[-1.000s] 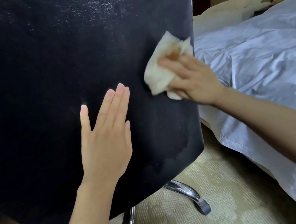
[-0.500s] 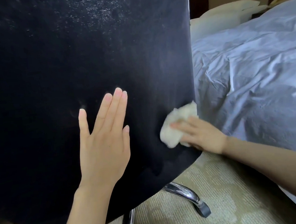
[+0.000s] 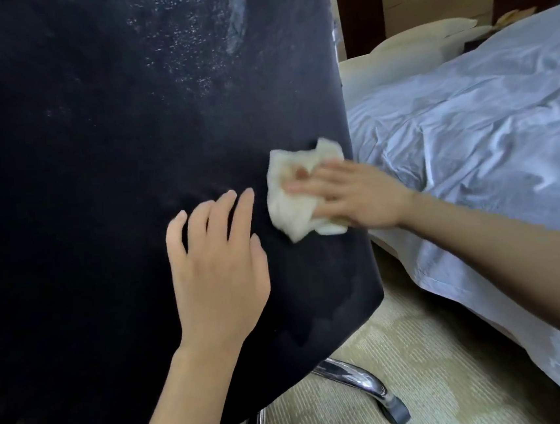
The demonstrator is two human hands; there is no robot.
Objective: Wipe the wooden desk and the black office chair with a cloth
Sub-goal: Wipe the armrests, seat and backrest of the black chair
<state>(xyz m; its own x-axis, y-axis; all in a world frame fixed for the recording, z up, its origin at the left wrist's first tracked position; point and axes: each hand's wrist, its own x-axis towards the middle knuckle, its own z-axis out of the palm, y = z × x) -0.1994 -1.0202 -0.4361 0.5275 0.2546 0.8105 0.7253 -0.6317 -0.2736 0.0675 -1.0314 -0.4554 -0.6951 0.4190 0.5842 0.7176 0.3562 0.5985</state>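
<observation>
Head view looks down on the right hand (image 3: 355, 194), whose fingers (image 3: 307, 185) lie fairly straight over the cloth (image 3: 298, 206) and press it against the chair (image 3: 96, 161). They are spread rather than clenched, and I cannot tell whether the thumb pinches a fold underneath. The cloth is a pale cream wad, crumpled into soft folds, sitting near the right edge of the chair back, about halfway down. It looks light and limp with no stiffness of its own, so I judge it needs a flat palm behind it and would bunch or slip out if only nipped at a corner. Just beside it, apart from the cloth, the left hand (image 3: 219, 269) rests open on the same surface, fingers loosely bent, seemingly bracing the chair. The back is a broad, dark, matte panel with rounded lower corners. It has pale specks and a smear high up and faint damp marks low down. On a swivel base it probably turns or rolls under pressure, hence the steadying hand. Below, a shiny chrome leg (image 3: 363, 381) ends in a dark foot on patterned beige carpet (image 3: 419, 328). A rumpled blue-white duvet (image 3: 469, 132) lies to the right, with a pillow (image 3: 410, 49) beyond. The desk is not in view
</observation>
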